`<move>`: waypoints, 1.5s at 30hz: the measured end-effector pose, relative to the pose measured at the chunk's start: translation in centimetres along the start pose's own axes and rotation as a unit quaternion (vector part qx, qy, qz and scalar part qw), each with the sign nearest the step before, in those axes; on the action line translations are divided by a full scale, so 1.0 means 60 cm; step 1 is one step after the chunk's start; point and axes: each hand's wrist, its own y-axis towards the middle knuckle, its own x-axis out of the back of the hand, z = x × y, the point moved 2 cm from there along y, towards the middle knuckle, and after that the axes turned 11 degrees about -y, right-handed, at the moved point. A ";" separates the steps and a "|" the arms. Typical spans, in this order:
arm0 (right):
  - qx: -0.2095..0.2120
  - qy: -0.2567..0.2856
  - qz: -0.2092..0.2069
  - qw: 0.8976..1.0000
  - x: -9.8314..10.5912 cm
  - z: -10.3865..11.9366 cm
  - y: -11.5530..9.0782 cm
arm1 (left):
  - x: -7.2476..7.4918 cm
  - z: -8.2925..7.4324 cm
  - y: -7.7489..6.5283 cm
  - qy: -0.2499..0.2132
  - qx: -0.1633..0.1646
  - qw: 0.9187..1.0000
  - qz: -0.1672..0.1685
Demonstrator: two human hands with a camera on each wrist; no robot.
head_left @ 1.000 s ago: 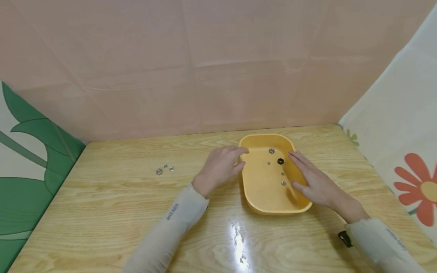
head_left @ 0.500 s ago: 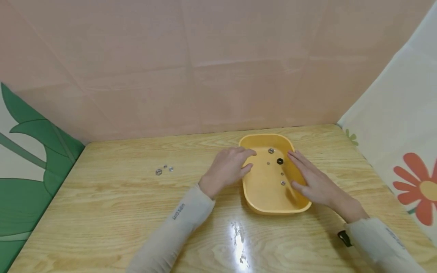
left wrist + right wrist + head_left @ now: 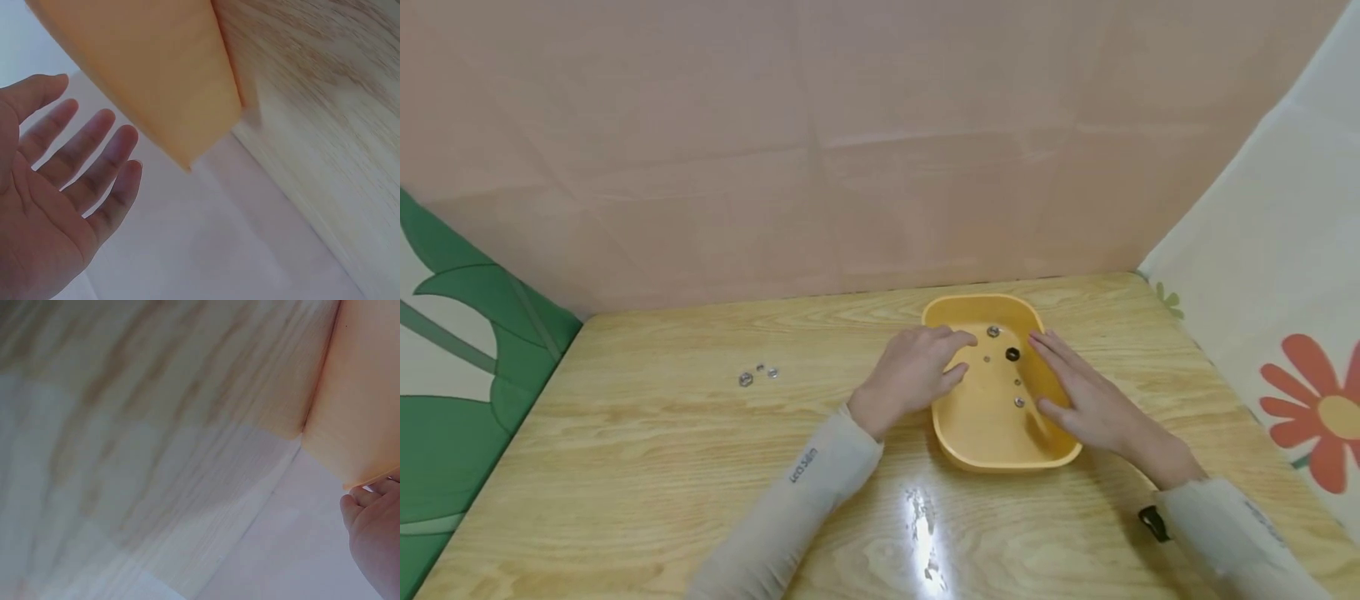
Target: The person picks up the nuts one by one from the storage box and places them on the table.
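Note:
A yellow plastic tub point(image 3: 977, 442) stands on the table, right of centre. Inside lie a black nut point(image 3: 1012, 354), a larger silver nut point(image 3: 993, 332), another silver nut point(image 3: 1019, 402) and tiny metal pieces. My left hand point(image 3: 913, 371) reaches over the tub's left rim, fingers spread and loosely bent. In the left wrist view the left palm point(image 3: 44, 219) shows bare beside the tub wall point(image 3: 162, 75). My right hand point(image 3: 1093, 404) lies along the right rim with fingers extended. In the right wrist view its fingers point(image 3: 356, 509) are right at the rim.
On the wooden table point(image 3: 625, 467), left of the tub, sit a silver hex nut point(image 3: 746, 379) and two smaller metal pieces point(image 3: 773, 372). A pink sheet point(image 3: 820, 167) rises behind the table. Printed panels flank both sides. A black strap piece point(image 3: 1153, 523) shows by the right sleeve.
My left hand has moved right, from the left rim to farther over the tub. My right hand stays at the right rim. The nuts keep their places.

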 end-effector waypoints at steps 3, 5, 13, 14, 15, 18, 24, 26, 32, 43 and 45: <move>-0.004 0.000 0.008 1.000 0.000 0.000 0.001 | -0.001 -0.005 0.002 -0.007 0.002 1.000 0.005; -0.005 -0.001 0.011 1.000 0.000 -0.001 0.001 | -0.002 -0.008 0.004 -0.007 0.004 1.000 0.008; -0.006 0.001 0.010 1.000 0.000 -0.001 0.001 | -0.012 -0.013 0.012 -0.008 0.001 1.000 0.012; -0.006 0.001 0.010 1.000 0.000 -0.001 0.001 | -0.014 -0.014 0.013 -0.005 -0.001 1.000 0.012; -0.006 0.001 0.011 1.000 0.000 -0.001 0.001 | -0.015 -0.015 0.014 -0.006 -0.003 1.000 0.011; -0.004 0.002 0.011 1.000 0.001 0.000 0.001 | -0.019 -0.018 0.017 -0.008 -0.008 1.000 0.012; -0.001 -0.001 0.009 1.000 0.003 0.001 0.001 | -0.025 -0.027 0.023 -0.018 -0.014 0.999 0.026; -0.002 -0.001 0.009 1.000 0.004 0.001 0.001 | -0.027 -0.030 0.024 -0.017 -0.014 0.999 0.030; 0.006 0.005 0.001 1.000 -0.002 0.000 0.000 | -0.039 -0.037 0.028 -0.005 -0.022 0.999 0.034; -0.004 0.005 0.013 1.000 -0.001 0.000 0.000 | -0.059 -0.052 0.042 -0.005 -0.029 0.999 0.038; -0.005 0.003 0.013 1.000 0.000 -0.001 0.000 | -0.061 -0.055 0.045 -0.002 -0.030 0.999 0.039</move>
